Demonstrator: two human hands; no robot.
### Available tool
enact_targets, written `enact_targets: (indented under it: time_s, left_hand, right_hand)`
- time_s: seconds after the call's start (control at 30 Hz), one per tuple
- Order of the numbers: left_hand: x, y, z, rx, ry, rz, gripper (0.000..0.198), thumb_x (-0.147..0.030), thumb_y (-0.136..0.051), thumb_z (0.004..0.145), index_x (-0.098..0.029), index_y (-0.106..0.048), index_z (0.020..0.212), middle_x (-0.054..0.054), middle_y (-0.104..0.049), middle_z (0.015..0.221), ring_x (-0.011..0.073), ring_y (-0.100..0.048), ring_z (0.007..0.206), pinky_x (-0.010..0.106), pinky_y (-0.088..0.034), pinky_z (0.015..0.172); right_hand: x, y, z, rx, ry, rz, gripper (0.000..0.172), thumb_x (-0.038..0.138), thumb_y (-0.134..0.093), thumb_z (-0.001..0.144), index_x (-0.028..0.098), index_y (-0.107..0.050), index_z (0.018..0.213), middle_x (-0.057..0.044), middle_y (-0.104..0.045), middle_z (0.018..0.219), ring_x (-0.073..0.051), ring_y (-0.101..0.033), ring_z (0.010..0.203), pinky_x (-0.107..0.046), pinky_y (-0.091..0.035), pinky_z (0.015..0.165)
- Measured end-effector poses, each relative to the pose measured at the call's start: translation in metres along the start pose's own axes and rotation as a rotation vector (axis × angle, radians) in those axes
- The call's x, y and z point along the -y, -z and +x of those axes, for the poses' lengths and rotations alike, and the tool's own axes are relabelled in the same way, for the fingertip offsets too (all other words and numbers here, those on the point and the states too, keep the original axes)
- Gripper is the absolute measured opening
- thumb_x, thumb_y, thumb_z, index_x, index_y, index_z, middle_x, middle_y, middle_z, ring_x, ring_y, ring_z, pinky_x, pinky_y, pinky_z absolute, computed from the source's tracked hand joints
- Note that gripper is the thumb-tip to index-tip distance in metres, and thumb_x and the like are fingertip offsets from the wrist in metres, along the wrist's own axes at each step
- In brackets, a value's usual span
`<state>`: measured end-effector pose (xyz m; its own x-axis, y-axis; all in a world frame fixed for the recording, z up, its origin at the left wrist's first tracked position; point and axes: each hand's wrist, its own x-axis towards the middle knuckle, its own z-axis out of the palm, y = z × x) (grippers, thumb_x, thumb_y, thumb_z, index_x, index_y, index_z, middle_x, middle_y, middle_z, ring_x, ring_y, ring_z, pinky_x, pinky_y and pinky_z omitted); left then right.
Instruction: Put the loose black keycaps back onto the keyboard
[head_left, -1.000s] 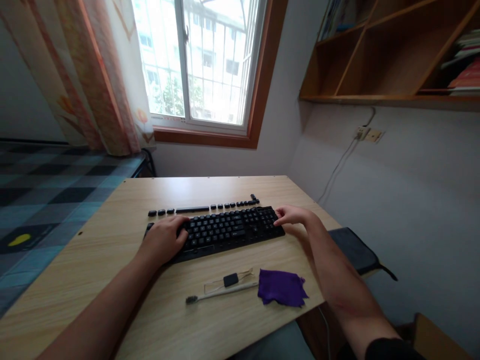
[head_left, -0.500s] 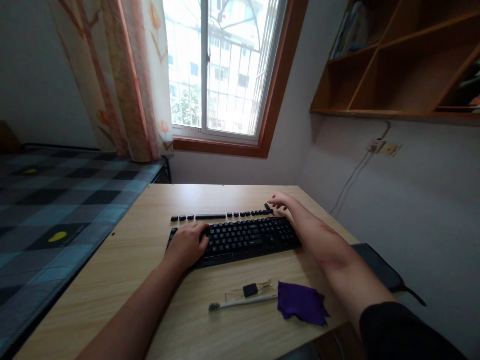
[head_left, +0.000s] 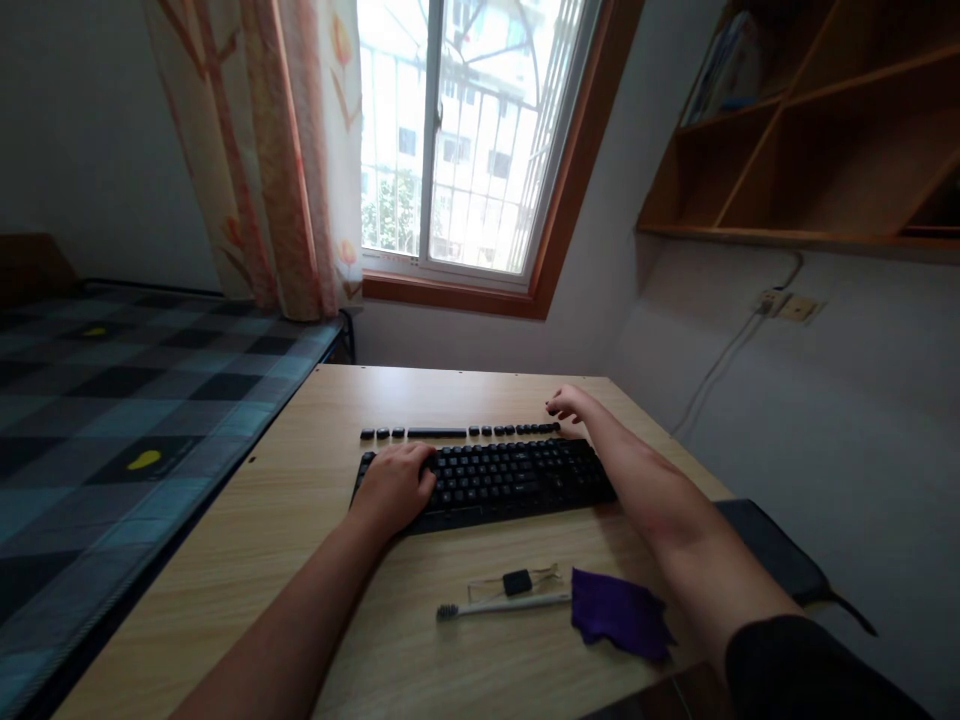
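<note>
A black keyboard (head_left: 517, 478) lies across the wooden table. My left hand (head_left: 394, 487) is laid over its left end, fingers bent around the far side and thumb on the keys. Behind the keyboard runs a row of loose black keycaps, with a long space bar keycap (head_left: 437, 433) among several small ones. Beyond the right end of that row, my right hand (head_left: 571, 403) is closed, fingertips pinching a small dark keycap (head_left: 552, 409). My right forearm passes over the keyboard's right end.
Near the front lie a toothbrush (head_left: 502, 606), a wire tool with a black middle (head_left: 517, 582) and a purple cloth (head_left: 621, 614). A dark pouch (head_left: 772, 550) rests at the table's right edge. A checkered bed (head_left: 150, 420) stands left; wooden shelves (head_left: 787, 236) hang upper right.
The small keycap, earlier tilted by my right fingertips at the row's end, is now between them, apart from the row. The whole view has shifted slightly; my left hand stays on the keyboard.
</note>
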<state>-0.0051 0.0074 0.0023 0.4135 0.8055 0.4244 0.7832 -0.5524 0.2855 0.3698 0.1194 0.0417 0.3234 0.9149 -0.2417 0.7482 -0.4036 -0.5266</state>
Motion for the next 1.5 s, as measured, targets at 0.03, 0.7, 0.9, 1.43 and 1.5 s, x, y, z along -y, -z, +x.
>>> enact_targets:
  time_s: [0.03,0.7,0.9,1.43,1.5]
  left_hand:
    - [0.0,0.0,0.0,-0.002,-0.002,0.001,0.028,-0.02,-0.051,0.085,-0.018,-0.069,0.106,0.01,-0.074,0.11,0.0283,-0.065,0.103,0.044,-0.048,0.097]
    - [0.002,0.001,0.003,-0.001,-0.008,0.04,0.036,-0.028,-0.048,0.084,-0.017,-0.07,0.11,0.013,-0.073,0.113,0.0313,-0.067,0.103,0.045,-0.05,0.094]
    - [0.002,0.001,0.003,-0.001,-0.013,0.032,0.035,-0.027,-0.048,0.084,-0.017,-0.07,0.11,0.013,-0.073,0.113,0.0307,-0.067,0.103,0.044,-0.051,0.094]
    - [0.001,0.001,0.002,-0.003,-0.003,0.035,0.034,-0.027,-0.05,0.084,-0.018,-0.071,0.109,0.013,-0.074,0.111,0.03,-0.067,0.103,0.043,-0.05,0.096]
    - [0.001,0.002,0.002,-0.002,-0.008,0.041,0.035,-0.027,-0.049,0.084,-0.017,-0.071,0.11,0.013,-0.074,0.111,0.0301,-0.067,0.103,0.043,-0.05,0.096]
  right_hand:
    - [-0.005,0.007,-0.004,0.012,0.0,0.058,0.022,0.022,-0.079,0.078,0.015,-0.06,0.086,-0.009,-0.074,0.089,-0.02,-0.071,0.074,-0.039,-0.058,0.072]
    - [-0.154,0.01,-0.153,0.096,0.047,0.501,0.024,0.03,-0.081,0.077,0.013,-0.064,0.084,-0.01,-0.072,0.082,-0.02,-0.071,0.076,-0.027,-0.06,0.061]
    - [-0.139,0.004,-0.155,0.018,0.014,0.404,0.018,0.026,-0.077,0.078,0.014,-0.064,0.079,-0.008,-0.072,0.075,-0.019,-0.071,0.069,-0.024,-0.055,0.053]
    - [-0.111,-0.023,-0.177,-0.347,0.149,-0.442,0.019,0.033,-0.062,0.086,0.024,-0.079,0.087,-0.01,-0.078,0.092,-0.025,-0.07,0.089,-0.029,-0.04,0.067]
    - [-0.108,-0.021,-0.181,-0.319,0.131,-0.481,0.021,0.034,-0.061,0.087,0.025,-0.08,0.091,-0.01,-0.078,0.095,-0.026,-0.07,0.092,-0.03,-0.04,0.067]
